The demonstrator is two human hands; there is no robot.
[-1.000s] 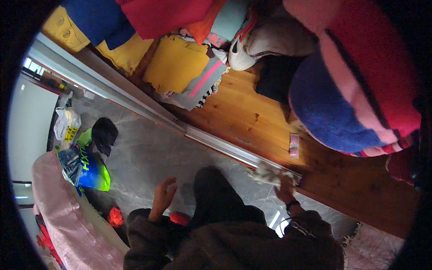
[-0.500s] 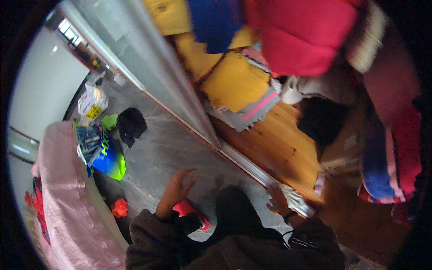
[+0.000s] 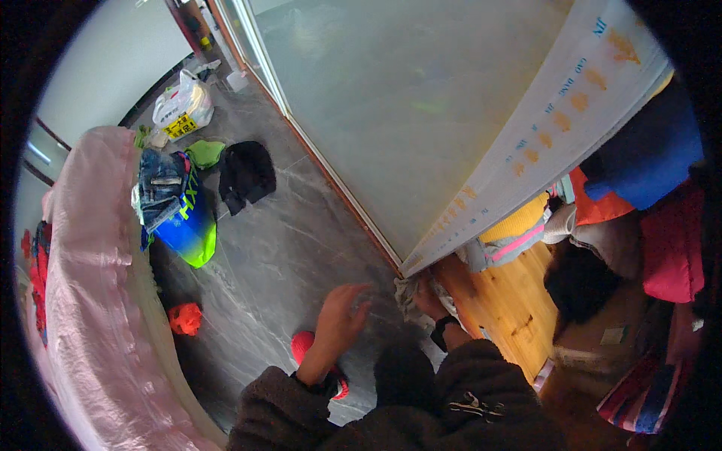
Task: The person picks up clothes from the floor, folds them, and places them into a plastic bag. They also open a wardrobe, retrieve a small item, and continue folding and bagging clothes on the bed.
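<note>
Item: one cloth point(image 3: 407, 295), pale grey to off-white. Condition: crumpled, with uneven folds and irregular edges. Pose: low and loosely bunched, not spread flat. Position: in contact with the right hand point(image 3: 430, 302); the larger visible part lies just left of the fingers, a narrower strip shows to their right. The portion behind the fingers is hidden.

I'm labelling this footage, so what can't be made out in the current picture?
All in the head view:
- Right hand: grip unclear, fingers partly lost among pale cloth folds.
- Red item: partly covered by the left hand.
- Blue cloth: right end cut off by the dark rim.
- White bag: contents too small.
</note>
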